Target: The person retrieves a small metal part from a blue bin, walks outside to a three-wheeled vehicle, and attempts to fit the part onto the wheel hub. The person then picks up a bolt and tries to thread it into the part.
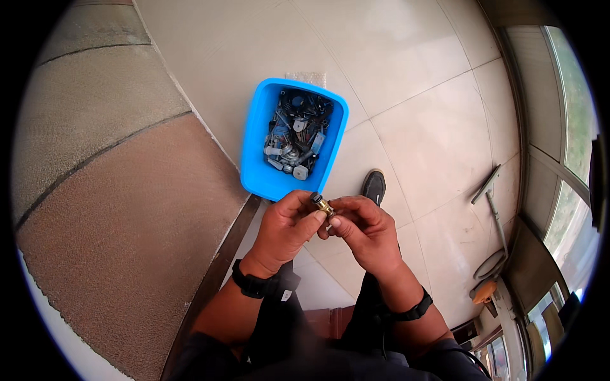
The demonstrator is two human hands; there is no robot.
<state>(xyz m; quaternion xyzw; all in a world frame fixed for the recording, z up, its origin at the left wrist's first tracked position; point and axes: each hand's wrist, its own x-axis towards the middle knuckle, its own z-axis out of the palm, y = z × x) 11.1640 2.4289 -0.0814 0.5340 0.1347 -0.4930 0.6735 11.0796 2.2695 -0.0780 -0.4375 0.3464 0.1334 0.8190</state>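
Observation:
A small brass-coloured cylindrical fitting with a black end (322,203) is pinched between my two hands, just beyond my knees. My left hand (287,230) grips it from the left with thumb and fingertips. From the right, my right hand (363,230) closes its thumb and forefinger on the fitting's lower end. The fitting is tilted, its black end pointing up and left; my fingers hide part of it. Right beyond my hands is a blue plastic bin (254,152) holding a jumble of small metal hardware (297,133), with bolts, discs and pale pieces among it.
Pale floor tiles (432,140) surround the bin. A sheet of bubble wrap (306,79) lies behind it. My dark shoe (374,185) is right of the bin. Brown and grey rough paving (127,209) runs along the left. A metal-framed object (495,222) stands by the windows at right.

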